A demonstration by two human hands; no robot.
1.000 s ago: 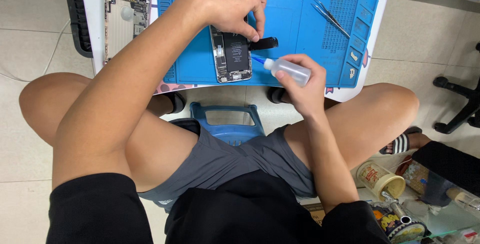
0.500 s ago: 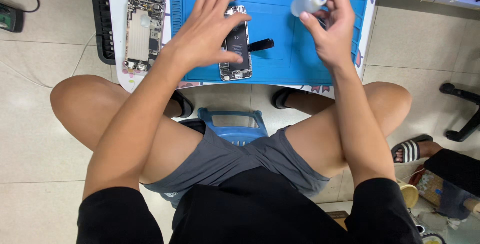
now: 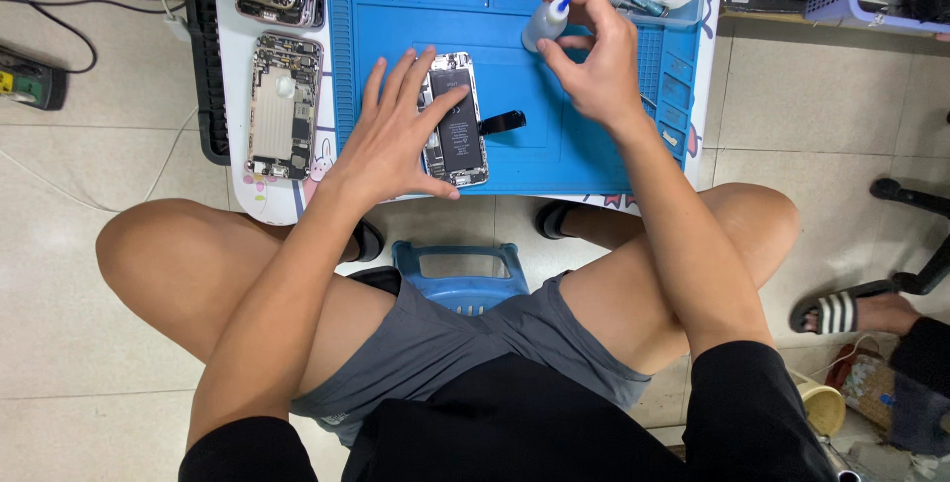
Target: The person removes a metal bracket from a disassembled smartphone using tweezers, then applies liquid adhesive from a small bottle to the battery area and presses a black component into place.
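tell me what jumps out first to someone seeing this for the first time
The bright blue work mat on the small table draws the eye, with an opened phone lying on it, its insides showing. The left hand rests spread over that phone, while the right hand holds a small white squeeze bottle near the mat's far edge. Left of the mat lies another stripped phone shell.

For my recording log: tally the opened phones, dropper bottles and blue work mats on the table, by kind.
Opened phones: 2, one under the left hand, one bare chassis; the stack behind is unclear.
Dropper bottles: 1, in the right hand.
Blue work mats: 1.
Total: 4
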